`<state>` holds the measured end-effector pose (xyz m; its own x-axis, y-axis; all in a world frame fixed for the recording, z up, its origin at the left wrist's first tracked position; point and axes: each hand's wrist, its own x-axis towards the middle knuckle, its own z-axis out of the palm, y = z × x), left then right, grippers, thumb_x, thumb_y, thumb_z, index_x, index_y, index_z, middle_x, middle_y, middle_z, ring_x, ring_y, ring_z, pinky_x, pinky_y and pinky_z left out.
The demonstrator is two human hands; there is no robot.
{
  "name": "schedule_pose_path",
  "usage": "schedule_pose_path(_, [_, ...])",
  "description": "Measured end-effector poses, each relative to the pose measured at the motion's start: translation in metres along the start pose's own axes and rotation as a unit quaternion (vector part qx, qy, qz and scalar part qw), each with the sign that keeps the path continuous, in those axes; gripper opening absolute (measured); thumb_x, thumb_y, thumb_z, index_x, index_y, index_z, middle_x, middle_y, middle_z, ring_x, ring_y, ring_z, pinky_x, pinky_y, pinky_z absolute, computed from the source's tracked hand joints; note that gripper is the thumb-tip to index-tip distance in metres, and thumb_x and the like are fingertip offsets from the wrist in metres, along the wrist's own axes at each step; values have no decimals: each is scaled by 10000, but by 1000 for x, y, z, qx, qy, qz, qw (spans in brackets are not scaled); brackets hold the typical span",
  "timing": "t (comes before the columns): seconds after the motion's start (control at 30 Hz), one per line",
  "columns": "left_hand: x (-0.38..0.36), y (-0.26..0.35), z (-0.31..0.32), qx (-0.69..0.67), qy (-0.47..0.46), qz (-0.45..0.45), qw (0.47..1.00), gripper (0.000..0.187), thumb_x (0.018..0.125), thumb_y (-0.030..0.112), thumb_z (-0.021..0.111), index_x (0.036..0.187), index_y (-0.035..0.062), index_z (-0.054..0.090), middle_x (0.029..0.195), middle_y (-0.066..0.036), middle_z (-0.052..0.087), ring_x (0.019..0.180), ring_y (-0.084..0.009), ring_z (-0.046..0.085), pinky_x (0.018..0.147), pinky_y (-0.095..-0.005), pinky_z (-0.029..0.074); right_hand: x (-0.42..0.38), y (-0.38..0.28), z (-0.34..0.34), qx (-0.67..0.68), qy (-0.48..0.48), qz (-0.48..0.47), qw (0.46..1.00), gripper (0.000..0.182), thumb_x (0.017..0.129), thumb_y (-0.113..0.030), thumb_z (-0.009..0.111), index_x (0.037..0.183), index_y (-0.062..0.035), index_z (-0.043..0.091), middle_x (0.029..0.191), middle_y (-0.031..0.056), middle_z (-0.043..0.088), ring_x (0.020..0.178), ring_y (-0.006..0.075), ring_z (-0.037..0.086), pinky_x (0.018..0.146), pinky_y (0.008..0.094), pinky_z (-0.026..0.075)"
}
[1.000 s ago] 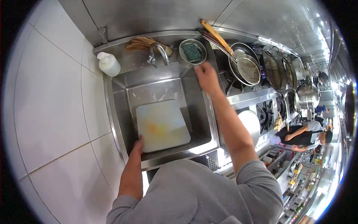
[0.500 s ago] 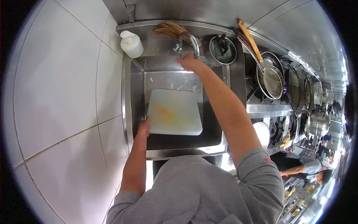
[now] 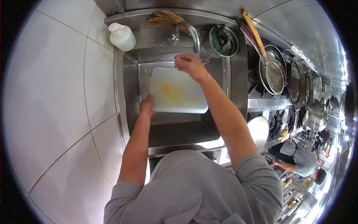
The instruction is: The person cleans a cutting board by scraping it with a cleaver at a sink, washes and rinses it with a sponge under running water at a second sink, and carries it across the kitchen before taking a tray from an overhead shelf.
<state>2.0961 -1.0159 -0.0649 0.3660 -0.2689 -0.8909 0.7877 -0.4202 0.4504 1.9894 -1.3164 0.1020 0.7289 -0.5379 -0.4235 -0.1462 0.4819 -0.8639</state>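
You are gripping the near left corner of the white cutting board (image 3: 178,91) with your left hand (image 3: 146,105), fingers curled shut around its edge, and the board is sitting tilted inside the steel sink (image 3: 123,93), its far edge leaning toward the back wall of the basin. Your right hand (image 3: 189,65) is hovering at the board's far right corner, just below the spout of the faucet (image 3: 188,31), fingers loosely bent and holding nothing that you can make out; whether they are touching the board is hard to tell. You are looking at one board, with a yellow-orange stain near its middle. Behind the board one soap bottle (image 3: 122,36) is standing on the sink ledge at the left, one bundle brush (image 3: 164,17) is lying behind the faucet, and one small metal bowl (image 3: 223,41) is sitting to the right of the faucet. The board is nearly filling the basin's width, leaving a narrow strip on either side, while the part of the basin nearest you is lying open.
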Motion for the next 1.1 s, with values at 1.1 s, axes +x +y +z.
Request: schedule_pose_path(1.1, [13,56,75,-192,-116,16,974,380,1050,237,634,1380,48,622,1291,-145,705,1126,-327,707,907,-549,601,2,83,-11,248,12,69,966,455,997,-78,781,1388,71,605,1111,126,743,1030,262,737,925,318,601])
